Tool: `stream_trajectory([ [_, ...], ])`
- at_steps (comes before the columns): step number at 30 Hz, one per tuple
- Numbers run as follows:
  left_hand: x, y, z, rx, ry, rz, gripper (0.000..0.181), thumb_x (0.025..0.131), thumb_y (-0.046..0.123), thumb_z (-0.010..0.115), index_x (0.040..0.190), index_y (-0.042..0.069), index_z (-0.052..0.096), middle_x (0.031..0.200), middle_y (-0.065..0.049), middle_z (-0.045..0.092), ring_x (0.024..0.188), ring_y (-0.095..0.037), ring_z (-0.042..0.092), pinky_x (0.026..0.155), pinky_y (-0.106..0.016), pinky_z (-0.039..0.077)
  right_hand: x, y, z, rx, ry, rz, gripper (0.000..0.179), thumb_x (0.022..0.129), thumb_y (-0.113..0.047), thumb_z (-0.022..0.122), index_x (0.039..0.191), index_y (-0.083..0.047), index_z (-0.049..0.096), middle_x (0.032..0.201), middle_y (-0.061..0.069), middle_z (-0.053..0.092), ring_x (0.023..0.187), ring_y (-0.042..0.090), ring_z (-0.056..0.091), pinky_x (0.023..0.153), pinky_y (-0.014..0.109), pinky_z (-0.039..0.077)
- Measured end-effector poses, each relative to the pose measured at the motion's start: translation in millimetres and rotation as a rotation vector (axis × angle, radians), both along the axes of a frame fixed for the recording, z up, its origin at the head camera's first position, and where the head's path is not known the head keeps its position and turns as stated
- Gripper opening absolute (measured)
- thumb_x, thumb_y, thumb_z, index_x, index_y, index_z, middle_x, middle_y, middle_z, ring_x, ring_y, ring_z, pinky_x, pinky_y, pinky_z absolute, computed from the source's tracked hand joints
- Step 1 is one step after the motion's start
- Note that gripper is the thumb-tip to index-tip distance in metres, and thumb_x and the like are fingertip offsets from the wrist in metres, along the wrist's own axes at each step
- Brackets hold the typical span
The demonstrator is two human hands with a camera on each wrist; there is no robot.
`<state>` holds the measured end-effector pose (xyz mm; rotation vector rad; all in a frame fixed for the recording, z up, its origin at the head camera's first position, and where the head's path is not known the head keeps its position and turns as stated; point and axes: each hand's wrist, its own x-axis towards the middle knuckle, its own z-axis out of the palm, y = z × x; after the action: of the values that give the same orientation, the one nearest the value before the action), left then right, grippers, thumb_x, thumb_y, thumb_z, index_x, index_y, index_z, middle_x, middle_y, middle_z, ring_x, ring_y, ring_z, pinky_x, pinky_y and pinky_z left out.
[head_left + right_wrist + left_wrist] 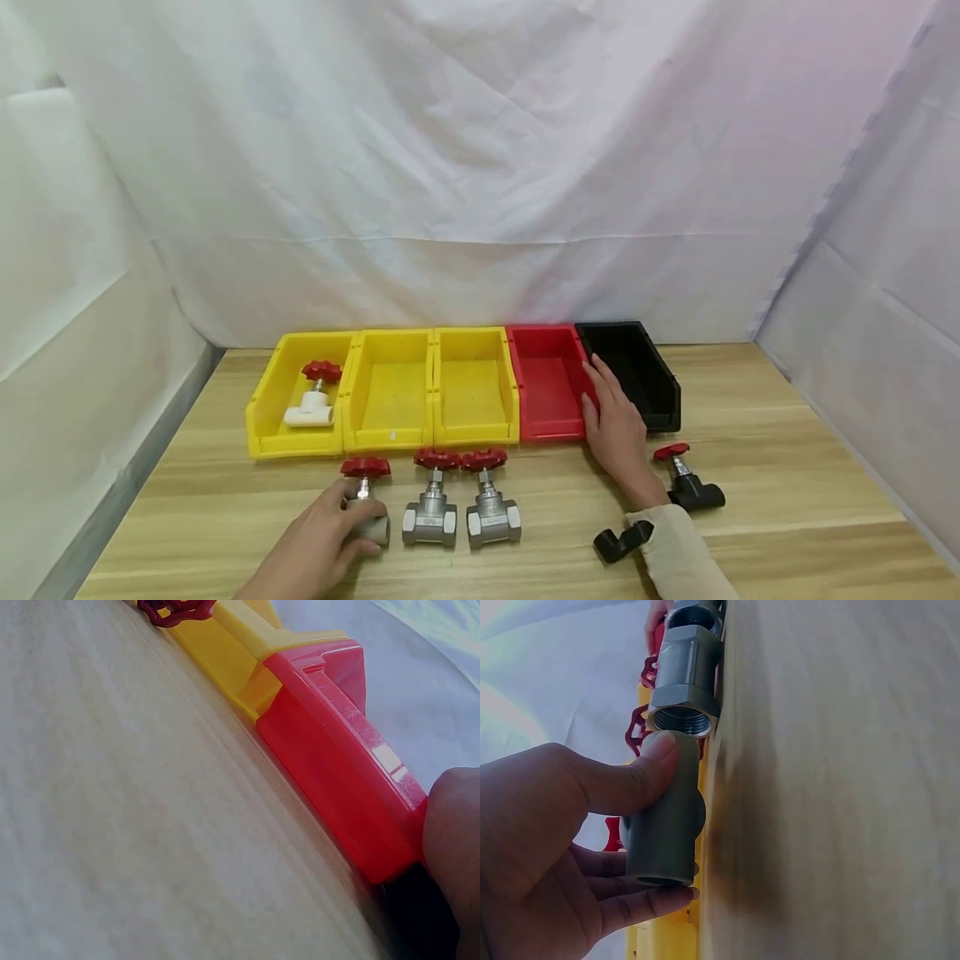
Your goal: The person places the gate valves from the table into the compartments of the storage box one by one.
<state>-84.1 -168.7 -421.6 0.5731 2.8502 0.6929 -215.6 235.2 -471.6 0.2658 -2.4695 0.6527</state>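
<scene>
My left hand (318,533) holds a grey plastic valve (377,532) with a red handwheel (365,467). In the left wrist view its thumb lies along the grey pipe body (664,832), with the other fingers round the far side. To the right of it stand two silver metal valves, one nearer (430,518) and one farther right (492,517), both with red handwheels. My right hand (618,429) rests with extended fingers over the adjoining walls of the red bin (551,427) and the black bin (663,417). Only part of that hand shows in the right wrist view.
Left of the red bin is a row of yellow bins (393,437); the leftmost contains a white plastic valve (309,410). A black valve with a red wheel (696,493) and a black elbow-shaped fitting (621,543) lie near the right forearm. White cloth (480,167) hangs behind.
</scene>
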Motion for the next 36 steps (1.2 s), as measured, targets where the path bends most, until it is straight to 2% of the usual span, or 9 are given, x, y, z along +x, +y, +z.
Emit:
stream_trajectory([
  [3, 1.5, 0.1, 4.3, 0.005, 0.017, 0.013, 0.029, 0.081, 0.033, 0.075, 0.108, 0.026, 0.069, 0.116, -0.011, 0.053, 0.092, -0.020, 0.053, 0.080, -0.048, 0.051, -0.4, -1.6, 0.9, 0.000, 0.005, 0.007, 0.059, 0.090, -0.011, 0.064, 0.145, -0.018, 0.042, 0.152, 0.001, 0.033, 0.105, 0.029, 0.057, 0.072, 0.046, 0.050],
  [6, 1.9, 0.6, 10.0, 0.009, 0.084, 0.008, 0.029, 0.081, 0.032, 0.076, 0.108, 0.027, 0.068, 0.115, -0.009, 0.053, 0.091, -0.018, 0.054, 0.079, -0.046, 0.051, -0.5, -1.9, 1.7, 0.002, 0.023, 0.008, 0.058, 0.090, -0.011, 0.064, 0.144, -0.017, 0.042, 0.151, 0.001, 0.034, 0.104, 0.029, 0.057, 0.069, 0.045, 0.050],
  [11, 0.2, 2.3, 18.0, -0.003, 0.235, 0.016, 0.032, 0.079, 0.028, 0.077, 0.110, 0.027, 0.068, 0.105, -0.001, 0.051, 0.085, -0.012, 0.051, 0.074, -0.038, 0.051, -2.0, -1.0, 1.8, 0.006, 0.050, 0.015, 0.057, 0.091, -0.010, 0.063, 0.144, -0.016, 0.043, 0.151, 0.001, 0.034, 0.105, 0.030, 0.057, 0.069, 0.047, 0.049],
  [15, -4.3, 4.5, 23.0, -0.013, 0.272, 0.044, 0.034, 0.078, 0.027, 0.078, 0.111, 0.026, 0.069, 0.099, 0.002, 0.050, 0.080, -0.010, 0.046, 0.069, -0.032, 0.049, -2.5, -0.6, 1.5, 0.000, 0.035, 0.012, 0.058, 0.091, -0.011, 0.063, 0.145, -0.017, 0.042, 0.152, -0.001, 0.033, 0.108, 0.030, 0.056, 0.071, 0.047, 0.049],
  [19, -9.3, 5.3, 23.8, 0.010, 0.339, 0.041, 0.034, 0.077, 0.023, 0.080, 0.110, 0.024, 0.069, 0.098, 0.001, 0.050, 0.076, -0.009, 0.045, 0.066, -0.028, 0.047, -2.3, -0.7, 1.4, -0.001, 0.026, 0.009, 0.058, 0.091, -0.011, 0.063, 0.145, -0.018, 0.042, 0.152, -0.002, 0.032, 0.110, 0.029, 0.055, 0.072, 0.047, 0.049],
  [24, -17.3, 6.2, 20.6, 0.043, 0.455, -0.002, 0.035, 0.077, 0.018, 0.080, 0.108, 0.026, 0.066, 0.100, -0.001, 0.051, 0.075, -0.009, 0.047, 0.064, -0.025, 0.049, -1.6, -0.7, 2.0, 0.003, 0.025, 0.005, 0.058, 0.091, -0.011, 0.063, 0.145, -0.018, 0.042, 0.152, -0.002, 0.032, 0.111, 0.029, 0.055, 0.071, 0.046, 0.050],
  [30, -30.6, 9.8, 20.1, 0.045, 0.478, -0.023, 0.032, 0.079, 0.018, 0.078, 0.108, 0.024, 0.065, 0.104, -0.008, 0.053, 0.081, -0.014, 0.049, 0.065, -0.027, 0.051, -0.2, -0.3, 2.3, -0.002, 0.014, 0.002, 0.059, 0.091, -0.010, 0.063, 0.145, -0.018, 0.042, 0.152, -0.001, 0.033, 0.113, 0.030, 0.054, 0.074, 0.049, 0.050],
  [36, -45.9, 14.7, 20.6, 0.081, 0.515, -0.001, 0.032, 0.078, 0.011, 0.079, 0.106, 0.017, 0.066, 0.099, -0.013, 0.053, 0.079, -0.019, 0.051, 0.066, -0.030, 0.052, 1.0, -0.9, 1.8, -0.004, 0.010, 0.006, 0.058, 0.091, -0.010, 0.063, 0.144, -0.018, 0.042, 0.152, -0.002, 0.032, 0.112, 0.030, 0.054, 0.074, 0.049, 0.050],
])
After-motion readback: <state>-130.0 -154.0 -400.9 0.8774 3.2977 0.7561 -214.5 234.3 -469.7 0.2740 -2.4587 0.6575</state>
